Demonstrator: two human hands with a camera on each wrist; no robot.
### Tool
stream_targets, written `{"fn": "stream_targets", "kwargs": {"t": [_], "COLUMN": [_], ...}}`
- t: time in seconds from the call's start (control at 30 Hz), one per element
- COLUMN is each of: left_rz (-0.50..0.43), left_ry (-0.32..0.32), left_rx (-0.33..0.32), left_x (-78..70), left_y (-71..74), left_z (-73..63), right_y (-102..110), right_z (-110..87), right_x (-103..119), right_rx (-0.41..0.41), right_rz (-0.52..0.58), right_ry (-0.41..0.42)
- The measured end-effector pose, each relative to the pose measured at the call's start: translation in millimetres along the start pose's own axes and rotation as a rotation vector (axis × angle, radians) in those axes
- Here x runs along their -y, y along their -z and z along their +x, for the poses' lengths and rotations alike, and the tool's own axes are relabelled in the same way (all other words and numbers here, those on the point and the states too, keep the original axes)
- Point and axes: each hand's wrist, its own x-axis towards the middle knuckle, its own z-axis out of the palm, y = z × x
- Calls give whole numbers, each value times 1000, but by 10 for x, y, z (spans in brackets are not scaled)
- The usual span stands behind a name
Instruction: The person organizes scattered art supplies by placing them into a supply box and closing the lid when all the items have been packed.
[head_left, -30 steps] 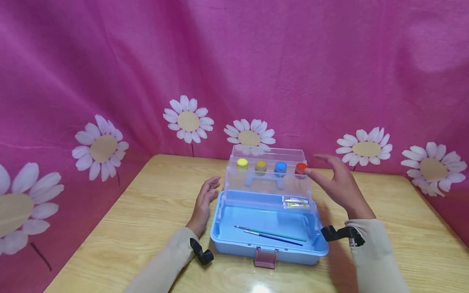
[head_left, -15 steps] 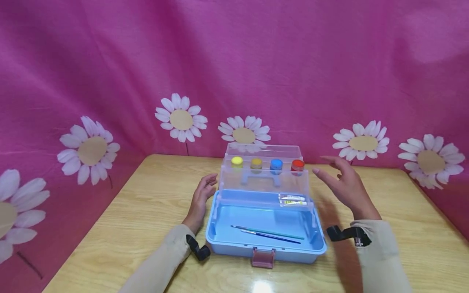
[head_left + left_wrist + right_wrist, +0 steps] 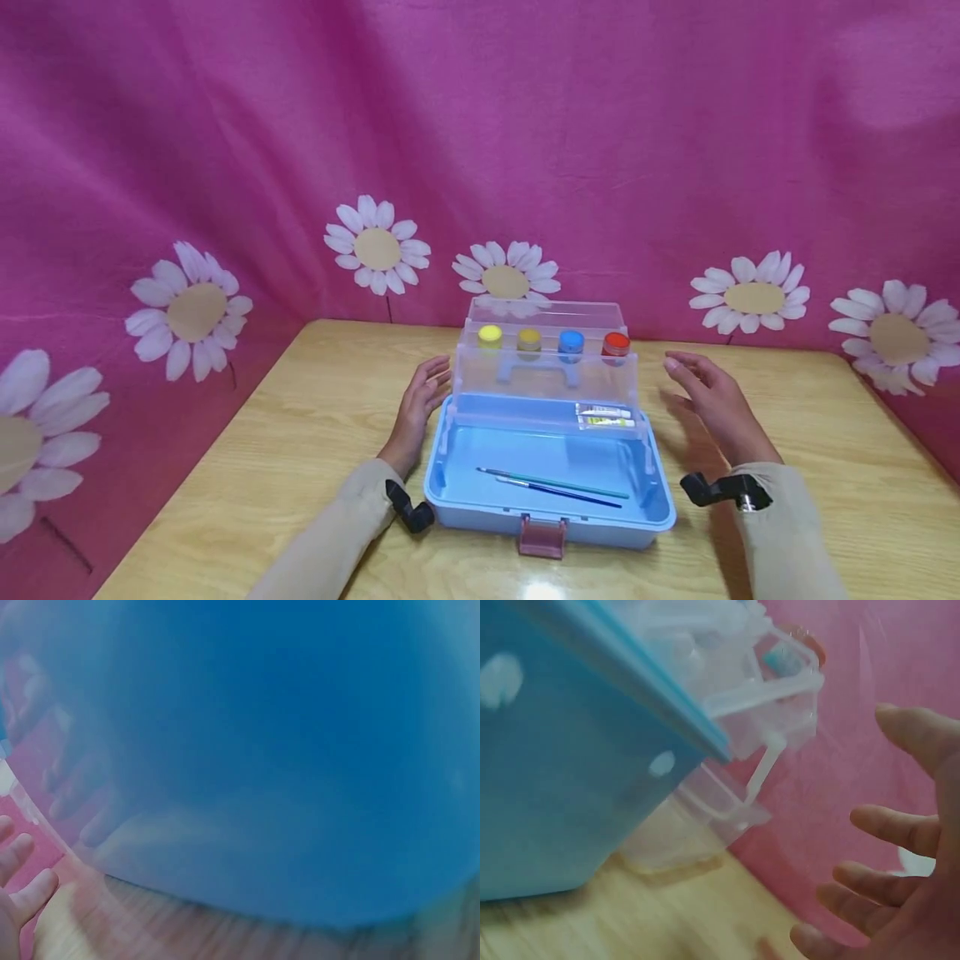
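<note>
A light blue box (image 3: 517, 450) with its see-through trays (image 3: 480, 387) raised stands between both hands in the head view. My left hand (image 3: 415, 410) is beside its left side, fingers loosely bent and holding nothing; touch cannot be told. To the right, my right hand (image 3: 722, 412) is apart from the box, its fingers spread in the right wrist view. On the upper tray, paint jars stand in a row: yellow (image 3: 490, 337), ochre (image 3: 528, 341), blue (image 3: 571, 344) and red (image 3: 617, 345). Two paint tubes (image 3: 604, 417) lie on the lower tray. Two paintbrushes (image 3: 558, 486) lie on the box floor.
The box rests on a wooden table (image 3: 300, 433). A pinkish latch (image 3: 542, 537) hangs at its front. Behind the table is a magenta cloth (image 3: 585, 150) with white daisies. The box's blue wall (image 3: 300, 750) fills most of the left wrist view.
My right hand has moved away from the red paint jar, to the right and then down beside the box. The left hand stays nearly in place. The view shifts slightly.
</note>
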Motion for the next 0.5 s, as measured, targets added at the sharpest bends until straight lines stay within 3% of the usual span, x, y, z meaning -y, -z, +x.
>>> {"fn": "stream_targets", "kwargs": {"t": [0.2,0.5], "left_rz": [-14,-80], "left_ry": [-1,69], "left_rx": [2,12], "left_x": [-22,-14], "left_y": [-8,-3], "left_z": [40,41], "right_y": [1,-58], "right_z": [23,60], "right_x": [-122,-312], "right_rx": [124,174], "right_rz": [360,474], "right_ry": [-106,-33]}}
